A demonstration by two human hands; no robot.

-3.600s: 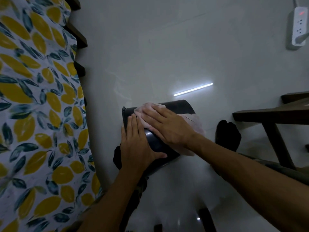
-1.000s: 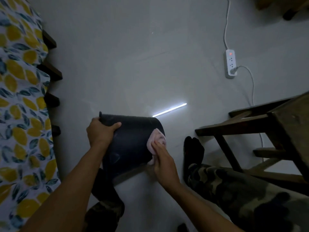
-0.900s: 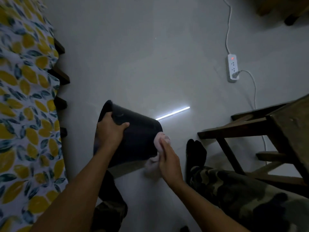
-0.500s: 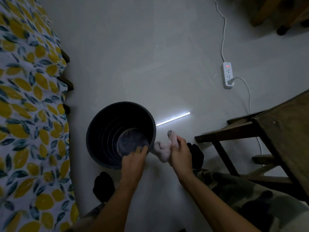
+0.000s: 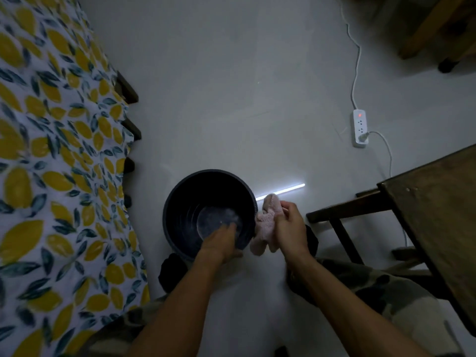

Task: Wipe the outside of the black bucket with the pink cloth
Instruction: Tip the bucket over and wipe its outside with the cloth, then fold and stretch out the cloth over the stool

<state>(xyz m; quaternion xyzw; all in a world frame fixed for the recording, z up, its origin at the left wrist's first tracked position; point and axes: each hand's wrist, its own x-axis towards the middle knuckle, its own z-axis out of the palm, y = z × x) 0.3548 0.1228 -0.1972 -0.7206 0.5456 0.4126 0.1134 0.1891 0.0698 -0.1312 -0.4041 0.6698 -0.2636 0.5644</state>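
The black bucket (image 5: 190, 199) stands upright on the pale floor, its opening facing the camera. My left hand (image 5: 221, 244) grips its near rim, fingers over the edge and inside. The pink cloth (image 5: 266, 222) is bunched in my right hand (image 5: 289, 228), just right of the bucket. The cloth hangs against or very close to the bucket's right outer wall; I cannot tell whether it touches.
A bed with a yellow leaf-print sheet (image 5: 51, 176) runs along the left. A dark wooden table (image 5: 438, 215) stands at the right. A white power strip (image 5: 359, 128) with its cable lies on the floor beyond. My feet in black socks (image 5: 171, 273) flank the bucket.
The bucket went from lying tilted on its side to standing upright. My left hand shifted from the bucket's outer wall to its near rim. My right hand lifted the cloth off the side.
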